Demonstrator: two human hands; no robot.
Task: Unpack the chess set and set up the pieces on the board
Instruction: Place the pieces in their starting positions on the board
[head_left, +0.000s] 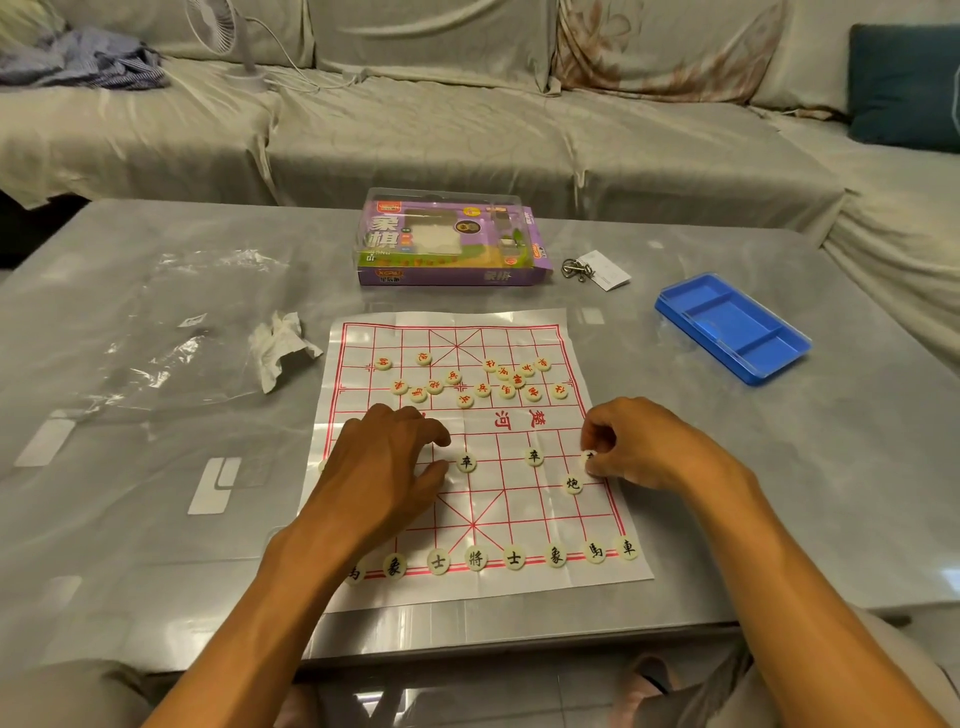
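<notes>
A white paper board (597, 582) with a red grid lies on the grey table. Black-lettered round pieces (476, 558) stand in a row along its near edge. Two black pawns (466, 462) and a cannon (573, 484) sit mid-board. Red-lettered pieces (483, 389) lie scattered on the far half. My left hand (387, 457) rests palm down on the board's left side, fingers spread, hiding what is under it. My right hand (636, 447) pinches a black piece (589, 457) at the board's right edge.
The purple chess box (452, 241) stands behind the board. A blue plastic tray (732, 327) lies at the right, a metal ring puzzle with a paper (597, 269) beside the box. Crumpled tissue (280, 348) and a clear plastic bag (171, 332) lie left. A sofa runs behind the table.
</notes>
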